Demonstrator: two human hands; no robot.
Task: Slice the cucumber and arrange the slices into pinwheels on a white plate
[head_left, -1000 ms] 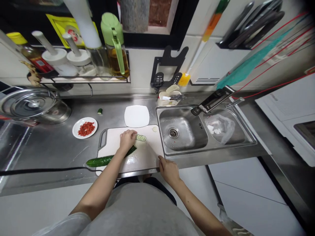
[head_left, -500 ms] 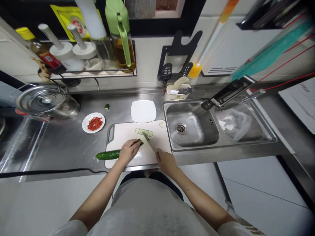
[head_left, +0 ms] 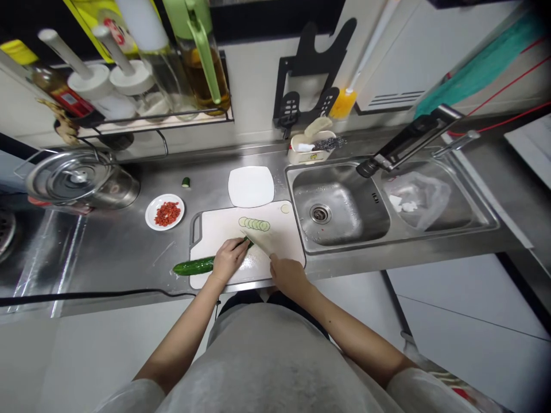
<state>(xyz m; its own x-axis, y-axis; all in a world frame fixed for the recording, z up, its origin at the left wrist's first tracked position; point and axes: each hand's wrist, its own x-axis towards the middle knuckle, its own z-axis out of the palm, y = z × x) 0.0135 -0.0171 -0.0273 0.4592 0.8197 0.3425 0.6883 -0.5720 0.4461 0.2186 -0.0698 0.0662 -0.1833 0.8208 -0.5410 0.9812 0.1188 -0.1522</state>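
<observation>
A long green cucumber (head_left: 192,266) lies across the white cutting board (head_left: 215,225), its left end sticking out over the steel counter. My left hand (head_left: 229,261) is closed over the cucumber near its cut end. Gripped in my right hand (head_left: 287,275) is a knife (head_left: 258,243), whose blade rests at the cucumber's cut end beside my left fingers. Several thin cucumber slices (head_left: 255,224) lie in a row on the board just beyond the blade, and one more slice (head_left: 284,209) sits at the board's far right corner.
A white plate (head_left: 251,186) stands behind the board; a small dish of red bits (head_left: 165,211) and a cucumber end (head_left: 186,182) lie to the left. A steel pot (head_left: 77,180) is far left, a double sink (head_left: 340,213) right, a black cable (head_left: 86,297) at the counter's front edge.
My left hand moved from the slices back onto the cucumber. My right hand took up the knife and brought its blade to the cucumber's cut end. The view shifted slightly.
</observation>
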